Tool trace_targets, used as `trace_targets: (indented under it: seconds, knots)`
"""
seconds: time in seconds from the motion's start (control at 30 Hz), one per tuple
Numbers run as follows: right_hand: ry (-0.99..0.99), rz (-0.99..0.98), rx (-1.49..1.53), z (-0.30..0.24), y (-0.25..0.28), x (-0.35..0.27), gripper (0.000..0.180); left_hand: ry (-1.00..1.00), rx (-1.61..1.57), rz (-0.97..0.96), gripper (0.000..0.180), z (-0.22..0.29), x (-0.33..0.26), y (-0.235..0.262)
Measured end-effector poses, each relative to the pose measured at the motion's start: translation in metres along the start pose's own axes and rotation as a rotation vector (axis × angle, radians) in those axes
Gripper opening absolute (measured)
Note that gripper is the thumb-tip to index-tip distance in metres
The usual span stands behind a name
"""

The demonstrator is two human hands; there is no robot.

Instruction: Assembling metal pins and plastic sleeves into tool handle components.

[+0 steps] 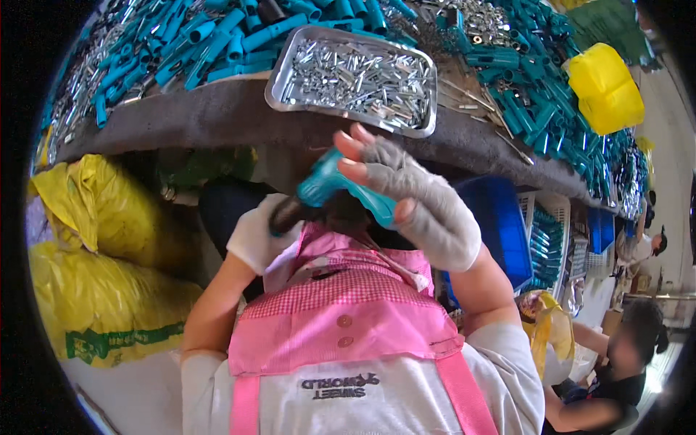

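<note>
Workshop scene, cluttered, seen from our head looking down our own front. Nearest to us: pink checked apron [341, 319] over a white shirt, forearms coming up from the lower edge.

Our left hand [255, 235] wears a white glove; its grip is closed around the dark end [284, 215] of a teal plastic handle [341, 185], held just above the apron bib. Our right hand [428, 206] wears a grey fingerless glove; bare fingertips [353, 170] press on the teal handle from the right and over the top, thumb under it, so that grip is clamped on the same piece. The handle sits between both hands, in the air, just below the desk edge.

Left of us, yellow sacks [94, 275] lie piled, one with green print. Right of us, a blue plastic crate [500, 217] sits behind the right wrist; further right, white crates hold more teal parts [545, 243]. Lower right, another person [616, 362] in dark clothes sits bent over work; a second person [645, 246] is farther off at the right rim.

Beyond the hands, the desk [217, 116] has a grey cover. A metal tray [351, 76] full of small silver metal sleeves sits near its front edge. Behind it, heaps of teal handles [210, 36] spread across the desk, more at right [544, 94]. A yellow container [605, 87] stands at the far right.
</note>
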State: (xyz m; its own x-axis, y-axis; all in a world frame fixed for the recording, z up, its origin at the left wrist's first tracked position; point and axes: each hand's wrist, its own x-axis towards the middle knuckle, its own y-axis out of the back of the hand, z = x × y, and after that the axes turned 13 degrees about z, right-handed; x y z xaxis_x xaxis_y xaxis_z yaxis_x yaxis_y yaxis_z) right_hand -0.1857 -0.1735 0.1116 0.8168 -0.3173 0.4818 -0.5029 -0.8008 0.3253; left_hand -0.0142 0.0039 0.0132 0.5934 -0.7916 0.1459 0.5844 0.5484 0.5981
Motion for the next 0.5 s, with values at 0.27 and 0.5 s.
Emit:
trace_targets:
  seconds: [0.27, 0.5]
  knots:
    - [-0.145, 0.046, 0.08, 0.024, 0.005, -0.02, 0.047, 0.058, 0.046, -0.072, 0.04, -0.008, 0.002, 0.005]
    - [0.369, 0.027, -0.686, 0.024, 0.018, 0.016, 0.039, -0.323, 0.183, -0.319, 0.045, 0.015, 0.003, 0.003]
